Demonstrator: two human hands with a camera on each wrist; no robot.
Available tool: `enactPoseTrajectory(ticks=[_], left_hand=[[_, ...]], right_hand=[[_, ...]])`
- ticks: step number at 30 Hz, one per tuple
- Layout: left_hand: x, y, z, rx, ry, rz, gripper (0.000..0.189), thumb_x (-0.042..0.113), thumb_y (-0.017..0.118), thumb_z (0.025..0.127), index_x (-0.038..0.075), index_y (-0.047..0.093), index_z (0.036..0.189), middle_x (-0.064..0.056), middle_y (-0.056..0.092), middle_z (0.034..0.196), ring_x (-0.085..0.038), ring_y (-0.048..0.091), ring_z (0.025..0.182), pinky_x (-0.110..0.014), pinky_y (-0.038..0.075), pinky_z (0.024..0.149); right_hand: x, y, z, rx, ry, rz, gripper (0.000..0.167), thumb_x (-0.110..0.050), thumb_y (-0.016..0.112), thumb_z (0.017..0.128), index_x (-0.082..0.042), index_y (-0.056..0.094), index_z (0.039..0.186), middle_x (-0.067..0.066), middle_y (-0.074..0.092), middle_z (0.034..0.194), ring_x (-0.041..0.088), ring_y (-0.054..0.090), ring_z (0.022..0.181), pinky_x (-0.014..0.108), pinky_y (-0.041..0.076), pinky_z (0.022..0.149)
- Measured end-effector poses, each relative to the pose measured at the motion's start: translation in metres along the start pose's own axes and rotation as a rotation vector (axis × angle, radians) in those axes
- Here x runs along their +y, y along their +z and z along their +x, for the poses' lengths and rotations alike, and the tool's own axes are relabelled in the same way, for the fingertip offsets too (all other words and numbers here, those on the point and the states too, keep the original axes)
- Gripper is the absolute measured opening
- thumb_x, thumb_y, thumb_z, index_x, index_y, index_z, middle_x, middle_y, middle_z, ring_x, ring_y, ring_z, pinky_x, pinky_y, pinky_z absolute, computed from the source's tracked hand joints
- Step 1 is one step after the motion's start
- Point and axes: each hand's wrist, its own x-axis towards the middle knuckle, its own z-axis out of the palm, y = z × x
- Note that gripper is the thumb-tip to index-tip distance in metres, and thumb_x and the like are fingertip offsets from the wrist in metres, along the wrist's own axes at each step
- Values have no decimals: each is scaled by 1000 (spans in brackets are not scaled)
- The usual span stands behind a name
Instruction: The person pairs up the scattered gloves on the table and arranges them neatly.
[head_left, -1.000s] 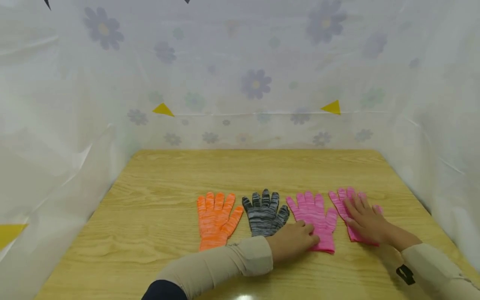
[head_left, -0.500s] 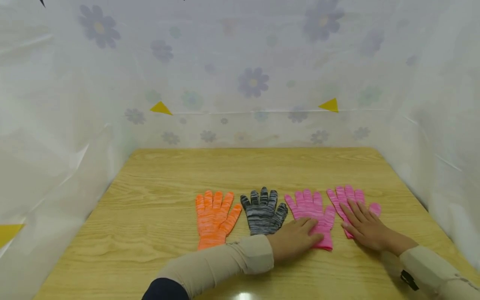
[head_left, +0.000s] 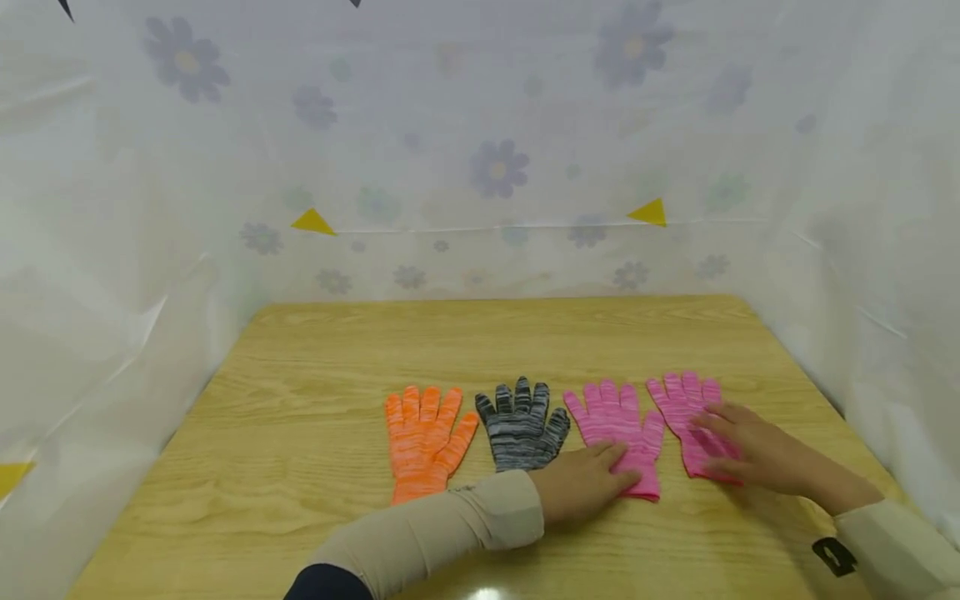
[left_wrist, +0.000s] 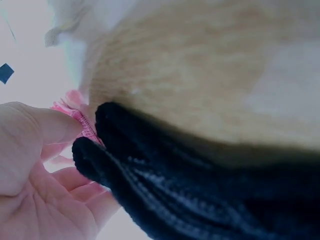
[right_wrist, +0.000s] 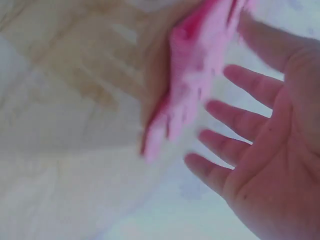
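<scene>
Two pink knit gloves lie flat in the head view, fingers pointing away. My left hand [head_left: 581, 487] rests over the cuff of the inner pink glove [head_left: 615, 417] with its fingers loosely bent. In the left wrist view, pink fabric [left_wrist: 86, 125] shows by the thumb, and a dark glove cuff [left_wrist: 165, 185] fills the foreground. My right hand [head_left: 761, 450] is over the outer pink glove [head_left: 684, 412], fingers spread and relaxed, hiding that glove's thumb. In the right wrist view, the palm faces the pink glove [right_wrist: 197, 70], and the fingertips are apart from it.
Left of the pink gloves lie a grey-black striped glove [head_left: 522, 429], its cuff hidden by the left hand and sleeve, and an orange glove [head_left: 423, 442]. The wooden table [head_left: 300, 358] is bordered by pale flowered sheeting [head_left: 420, 167].
My right hand has risen from lying flat on the outer pink glove and turned sideways, uncovering more of its palm and cuff. The left hand stays almost still.
</scene>
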Motion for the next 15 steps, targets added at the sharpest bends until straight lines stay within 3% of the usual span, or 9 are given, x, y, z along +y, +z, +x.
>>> enactPoseTrajectory(ticks=[3,6,11,15], left_hand=[[0,0,0,2,1,-2,45,31,27,105,30,32,150,-6,27,156,-21,26,143,-30,29,114],[0,1,-1,-4,2,-13,45,31,28,105,31,31,150,-6,26,156,-20,26,143,-30,30,114],[-1,2,0,-4,3,-1,45,31,29,105,32,32,150,-5,27,156,-20,27,143,-29,31,113],[-1,1,0,0,2,18,45,29,30,105,31,33,149,-5,28,155,-20,28,142,-29,32,112]], right_hand=[[0,-7,-2,19,-61,-79,36,-22,80,75,-7,67,105,5,64,104,28,59,97,48,51,80],[-4,-10,-5,-34,-55,-82,23,-22,81,74,-16,66,92,-10,62,92,13,60,84,37,53,72],[-12,-8,-7,-120,-33,-56,27,-28,82,72,-18,64,89,-15,56,85,4,52,75,31,49,62],[-18,-1,-7,-30,-96,-89,29,-19,84,67,-16,62,86,-15,49,79,-1,42,67,25,41,54]])
